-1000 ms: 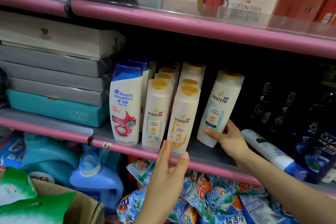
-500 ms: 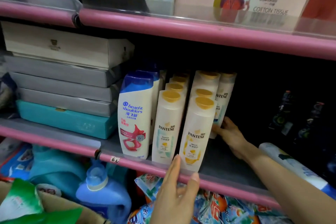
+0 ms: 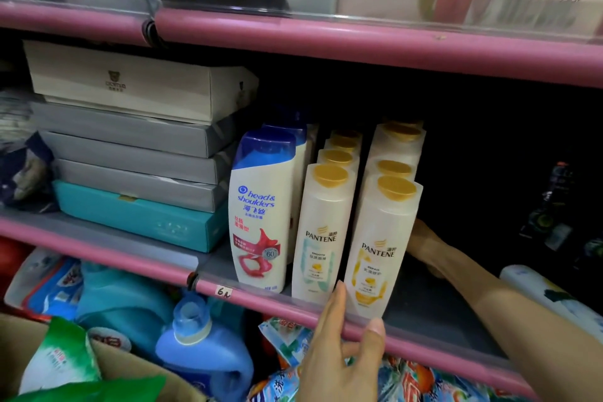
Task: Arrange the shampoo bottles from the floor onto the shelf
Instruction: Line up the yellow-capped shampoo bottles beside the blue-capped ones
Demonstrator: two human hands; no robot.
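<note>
— Since a second ago, what has moved?
— That tilted Pantene bottle on the right now stands upright at the far end of the right-hand row, and the right hand [image 3: 424, 246] has slid in behind the near bottles.
— Go left to right along the shelf [image 3: 98, 256].
— Stacked boxes [image 3: 137, 153] at the left, then the Head & Shoulders bottle [image 3: 261, 209], then two rows of Pantene bottles [image 3: 350, 215] running from near to far.
— And the left hand [image 3: 339, 349]?
— Near the pink shelf edge, fingers straight and loosely spread, fingertip touching the base of the yellow-label Pantene bottle [image 3: 380, 248].
— The right hand's fingers?
— Hidden behind that bottle; I cannot tell what they do.
— Anything further right?
— A white bottle [image 3: 548, 297] lying on its side.
</note>
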